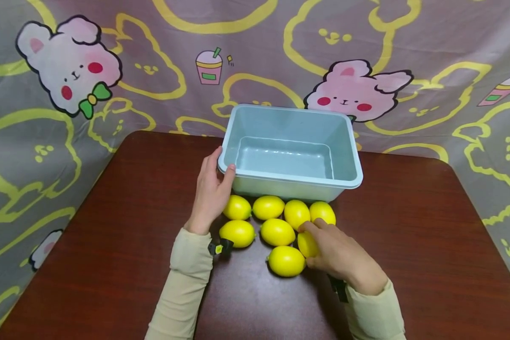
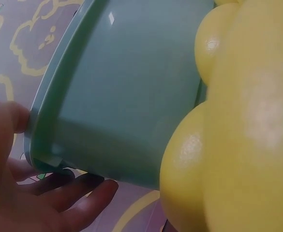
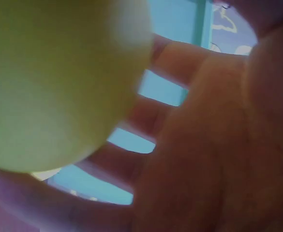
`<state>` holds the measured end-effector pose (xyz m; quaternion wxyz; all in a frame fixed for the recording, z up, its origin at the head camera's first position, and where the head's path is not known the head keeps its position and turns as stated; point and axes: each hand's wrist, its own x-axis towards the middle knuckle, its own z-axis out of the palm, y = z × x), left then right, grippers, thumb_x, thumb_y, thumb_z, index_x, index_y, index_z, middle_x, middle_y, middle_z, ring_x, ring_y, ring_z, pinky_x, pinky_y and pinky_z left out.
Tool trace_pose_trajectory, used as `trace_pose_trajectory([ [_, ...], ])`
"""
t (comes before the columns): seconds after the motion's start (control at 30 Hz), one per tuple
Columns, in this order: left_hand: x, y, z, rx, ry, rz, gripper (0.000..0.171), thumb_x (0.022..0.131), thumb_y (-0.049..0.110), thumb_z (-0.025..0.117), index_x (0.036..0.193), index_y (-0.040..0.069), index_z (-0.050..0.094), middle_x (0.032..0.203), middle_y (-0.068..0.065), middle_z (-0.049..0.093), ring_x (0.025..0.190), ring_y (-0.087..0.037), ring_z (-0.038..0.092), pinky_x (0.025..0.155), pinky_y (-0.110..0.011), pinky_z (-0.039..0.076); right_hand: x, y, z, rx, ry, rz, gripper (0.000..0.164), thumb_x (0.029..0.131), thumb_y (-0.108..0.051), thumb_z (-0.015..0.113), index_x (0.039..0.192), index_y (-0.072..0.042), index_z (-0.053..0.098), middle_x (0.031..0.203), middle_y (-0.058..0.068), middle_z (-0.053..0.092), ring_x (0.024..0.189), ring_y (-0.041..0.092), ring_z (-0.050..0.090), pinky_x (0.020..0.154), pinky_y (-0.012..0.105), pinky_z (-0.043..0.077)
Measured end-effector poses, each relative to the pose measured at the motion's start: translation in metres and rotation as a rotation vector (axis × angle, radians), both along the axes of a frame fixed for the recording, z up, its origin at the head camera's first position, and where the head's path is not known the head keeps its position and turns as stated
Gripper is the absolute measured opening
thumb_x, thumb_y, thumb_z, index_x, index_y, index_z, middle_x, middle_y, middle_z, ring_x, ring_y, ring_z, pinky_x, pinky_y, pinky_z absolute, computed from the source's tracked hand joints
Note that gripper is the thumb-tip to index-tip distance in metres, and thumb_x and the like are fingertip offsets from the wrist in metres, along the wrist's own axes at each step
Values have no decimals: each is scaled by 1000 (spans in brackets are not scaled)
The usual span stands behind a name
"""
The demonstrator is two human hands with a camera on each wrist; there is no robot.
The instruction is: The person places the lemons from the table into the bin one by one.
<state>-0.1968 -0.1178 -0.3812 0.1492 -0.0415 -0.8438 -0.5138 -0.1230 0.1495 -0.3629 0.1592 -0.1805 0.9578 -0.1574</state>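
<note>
A light blue plastic basin [image 1: 289, 182], rectangular and deep, stands at the back of the table with nothing inside. My left hand [image 1: 210, 196] holds its front left corner, thumb on the rim and fingers along the outer wall, as the left wrist view also shows. In front of the basin several yellow lemons [image 1: 277, 232] lie in loose rows. At their right side my right hand [image 1: 342, 250] grips one lemon [image 1: 307, 244], fingers over its far side and thumb near. In the right wrist view that lemon [image 3: 59, 87] fills the space before the palm.
The dark red-brown wooden table [image 1: 416, 250] has rounded back corners. Behind it and at both sides hangs a cartoon-patterned cloth [image 1: 255, 61], close to the basin's back.
</note>
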Motion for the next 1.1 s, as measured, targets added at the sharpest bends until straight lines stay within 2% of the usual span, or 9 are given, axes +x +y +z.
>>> trace_pose_trajectory([
  [0.23, 0, 0, -1, -4, 2, 0, 55, 100, 24, 50, 148, 5, 33, 140, -16, 42, 115, -27, 49, 94, -42, 49, 3, 0, 6, 27, 30, -26, 56, 69, -23, 76, 122, -22, 60, 112, 2, 55, 91, 23, 52, 58, 35, 40],
  [0.43, 0, 0, -1, -1, -4, -4, 55, 100, 24, 50, 149, 5, 33, 139, -16, 43, 114, -27, 50, 93, -41, 49, 3, 3, 3, -27, 157, 17, 54, 69, -17, 76, 122, -22, 62, 119, 3, 52, 103, 26, 50, 62, 35, 45],
  [0.7, 0, 1, 1, -5, -5, -5, 56, 99, 24, 51, 149, 5, 33, 140, -17, 43, 116, -27, 49, 95, -42, 49, 0, 7, 2, -93, 331, 97, 51, 71, -12, 75, 121, -20, 64, 117, 8, 49, 100, 29, 47, 74, 35, 43],
  [0.93, 0, 1, 1, -5, -2, -3, 55, 100, 23, 50, 149, 5, 33, 140, -17, 42, 116, -27, 49, 95, -44, 49, -3, 10, 5, -131, 449, 109, 53, 73, -11, 71, 124, -22, 62, 122, 10, 47, 99, 29, 46, 75, 38, 43],
  [1.1, 0, 0, 1, -8, -3, 0, 55, 100, 23, 50, 149, 5, 32, 140, -17, 42, 117, -28, 49, 95, -44, 49, -4, 11, 7, -161, 489, 112, 55, 74, -11, 72, 127, -21, 60, 124, 11, 47, 100, 28, 45, 74, 38, 42],
])
